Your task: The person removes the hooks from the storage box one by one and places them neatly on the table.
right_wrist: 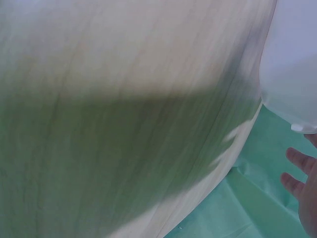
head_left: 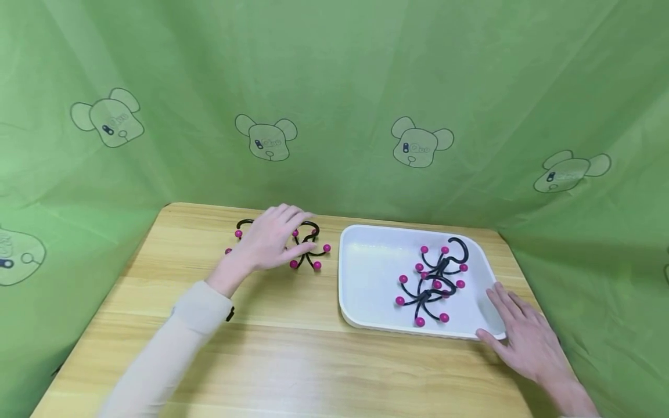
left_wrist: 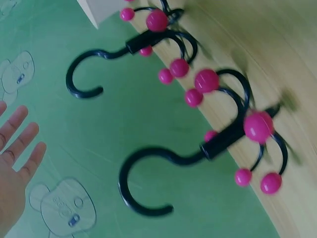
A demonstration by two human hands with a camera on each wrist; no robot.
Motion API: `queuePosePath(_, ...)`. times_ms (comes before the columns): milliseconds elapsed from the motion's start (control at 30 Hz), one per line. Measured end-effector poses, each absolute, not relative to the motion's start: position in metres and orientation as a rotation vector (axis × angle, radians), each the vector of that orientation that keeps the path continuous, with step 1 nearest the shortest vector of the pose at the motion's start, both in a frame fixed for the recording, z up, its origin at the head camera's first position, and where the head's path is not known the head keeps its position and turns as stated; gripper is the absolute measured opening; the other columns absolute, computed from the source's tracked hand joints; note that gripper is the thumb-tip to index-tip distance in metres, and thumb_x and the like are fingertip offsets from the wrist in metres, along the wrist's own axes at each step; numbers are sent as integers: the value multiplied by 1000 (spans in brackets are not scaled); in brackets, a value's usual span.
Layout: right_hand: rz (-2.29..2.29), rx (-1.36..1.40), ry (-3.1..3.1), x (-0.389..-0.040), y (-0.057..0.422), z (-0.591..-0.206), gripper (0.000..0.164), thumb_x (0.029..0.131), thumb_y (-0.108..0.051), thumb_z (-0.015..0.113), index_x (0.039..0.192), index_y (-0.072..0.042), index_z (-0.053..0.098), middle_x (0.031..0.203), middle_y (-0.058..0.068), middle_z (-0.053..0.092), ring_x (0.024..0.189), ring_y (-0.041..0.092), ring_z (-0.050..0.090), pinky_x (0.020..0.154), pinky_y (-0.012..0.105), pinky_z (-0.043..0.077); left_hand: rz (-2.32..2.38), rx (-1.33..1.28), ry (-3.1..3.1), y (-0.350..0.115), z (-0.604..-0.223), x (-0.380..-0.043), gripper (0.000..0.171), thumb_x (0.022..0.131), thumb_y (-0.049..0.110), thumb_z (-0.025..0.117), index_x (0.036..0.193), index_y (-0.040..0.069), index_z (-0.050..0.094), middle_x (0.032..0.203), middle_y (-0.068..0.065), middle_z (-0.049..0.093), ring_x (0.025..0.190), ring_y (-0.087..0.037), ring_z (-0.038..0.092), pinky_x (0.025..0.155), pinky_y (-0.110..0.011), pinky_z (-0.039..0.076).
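Observation:
My left hand hovers over two black hook hangers whose curved prongs end in pink balls. The right-hand hanger shows past my fingers; my hand hides most of the left-hand hanger. In the left wrist view, the nearer hanger and the farther hanger stand on their prongs, hooks apart from my spread fingers. My right hand rests, fingers extended, at the front right corner of a white tray. Two similar hangers overlap inside it, a back one and a front one.
The wooden table reaches back to a green curtain printed with bear heads. That curtain also hangs along both sides. In the right wrist view, the tray's outer wall stands near the table's edge.

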State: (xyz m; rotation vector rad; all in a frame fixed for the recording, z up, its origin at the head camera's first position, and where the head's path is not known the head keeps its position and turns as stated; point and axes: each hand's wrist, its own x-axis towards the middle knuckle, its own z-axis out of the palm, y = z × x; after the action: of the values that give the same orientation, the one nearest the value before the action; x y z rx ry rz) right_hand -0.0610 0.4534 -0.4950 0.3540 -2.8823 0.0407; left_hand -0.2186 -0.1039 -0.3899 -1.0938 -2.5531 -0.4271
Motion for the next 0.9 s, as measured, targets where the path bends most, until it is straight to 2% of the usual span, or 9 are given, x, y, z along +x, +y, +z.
queuePosePath(233, 36, 369, -2882, -60, 453, -496, 96, 93, -58, 69, 168, -14, 27, 176, 13, 25, 146, 51, 41, 111, 70, 35, -405, -1166, -2528, -78, -395, -217, 65, 100, 56, 65, 143, 8, 61, 137, -10, 69, 125, -29, 64, 109, -46, 54)
queuePosePath(367, 26, 365, -2883, -61, 453, -496, 96, 93, -59, 69, 168, -15, 27, 176, 13, 25, 144, 51, 42, 111, 70, 35, -407, -1214, -2528, -64, -397, -216, 65, 100, 57, 64, 144, 8, 60, 140, -9, 67, 130, -28, 63, 114, -47, 51)
queuePosePath(900, 38, 352, -2885, -60, 453, -495, 96, 93, -58, 70, 168, -15, 28, 176, 12, 24, 141, 52, 43, 110, 70, 35, -347, -1394, -2538, -2, -407, -209, 62, 103, 62, 54, 148, 20, 57, 141, 1, 66, 133, -19, 60, 115, -39, 50)
